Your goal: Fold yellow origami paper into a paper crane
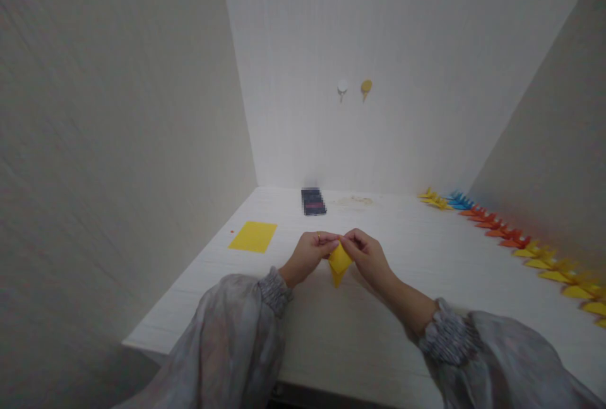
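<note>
Near the middle of the white table, a partly folded piece of yellow origami paper [339, 261] is held between both hands, its narrow point hanging down toward me. My left hand [310, 251] pinches its upper left edge, with a ring on one finger. From the other side my right hand [368, 254] pinches the top right edge between thumb and fingers. The fingertips of both hands nearly meet at the paper's top, and they hide part of the folds there. A flat yellow paper square [253, 237] lies on the table to the left of my left hand.
A dark phone-like object [313, 201], blurred out, lies near the back wall. Along the right side runs a row of folded paper cranes [492, 226] in yellow, blue and orange-red. Two round hooks [366, 86] are on the back wall. The table's front edge [331, 387] is close to me.
</note>
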`<state>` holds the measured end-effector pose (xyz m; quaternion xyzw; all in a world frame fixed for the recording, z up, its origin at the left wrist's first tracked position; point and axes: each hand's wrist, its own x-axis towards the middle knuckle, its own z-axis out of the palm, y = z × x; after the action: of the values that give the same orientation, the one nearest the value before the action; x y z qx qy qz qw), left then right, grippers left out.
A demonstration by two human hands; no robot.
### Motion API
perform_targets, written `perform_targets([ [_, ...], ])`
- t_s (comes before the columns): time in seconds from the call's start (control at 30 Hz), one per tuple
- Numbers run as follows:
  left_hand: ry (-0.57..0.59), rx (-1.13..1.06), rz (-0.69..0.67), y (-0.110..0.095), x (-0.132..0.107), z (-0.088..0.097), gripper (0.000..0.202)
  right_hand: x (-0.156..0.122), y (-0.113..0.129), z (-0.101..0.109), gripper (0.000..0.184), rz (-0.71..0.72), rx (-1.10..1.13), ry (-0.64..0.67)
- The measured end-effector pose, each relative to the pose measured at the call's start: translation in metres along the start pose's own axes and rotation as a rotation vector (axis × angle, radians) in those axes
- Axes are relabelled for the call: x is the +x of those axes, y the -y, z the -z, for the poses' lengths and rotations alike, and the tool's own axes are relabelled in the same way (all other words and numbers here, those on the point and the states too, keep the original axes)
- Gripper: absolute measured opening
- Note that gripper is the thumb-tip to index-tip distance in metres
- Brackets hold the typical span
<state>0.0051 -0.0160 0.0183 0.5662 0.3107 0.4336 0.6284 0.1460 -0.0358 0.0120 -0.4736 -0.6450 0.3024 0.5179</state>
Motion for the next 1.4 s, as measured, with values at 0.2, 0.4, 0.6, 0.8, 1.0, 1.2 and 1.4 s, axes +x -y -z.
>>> perform_targets([
  [0.2,0.005,0.007,-0.038,0.0001,0.0005,-0.0010,0.026,-0.0006,0.0019,-0.0016,0.021,-0.003,0.001,-0.013],
  [0.4,0.015,-0.001,-0.017,0.0005,0.0008,-0.0008,0.028,-0.0005,0.0024,-0.0020,0.020,-0.037,-0.003,-0.013],
  [0.6,0.037,0.034,-0.020,0.0018,0.0018,0.0003,0.030,0.0005,0.0003,-0.0011,0.021,-0.056,0.001,-0.001],
  [0.8,0.063,0.061,-0.095,-0.0007,-0.0006,0.0000,0.036,0.0015,-0.0011,-0.0025,0.020,-0.062,0.013,0.003],
  [1.0,0.037,-0.002,-0.105,-0.0025,-0.0011,-0.0028,0.035,0.0035,0.0024,-0.0025,0.020,-0.090,0.089,-0.028],
  [1.2,0.031,0.034,-0.079,-0.0031,-0.0008,-0.0033,0.034,0.0050,0.0060,-0.0018,0.019,-0.184,0.177,-0.004],
  [1.4,0.025,0.113,-0.111,0.0019,0.0011,-0.0001,0.032,0.0054,0.0052,-0.0050,0.016,-0.267,0.223,-0.028],
])
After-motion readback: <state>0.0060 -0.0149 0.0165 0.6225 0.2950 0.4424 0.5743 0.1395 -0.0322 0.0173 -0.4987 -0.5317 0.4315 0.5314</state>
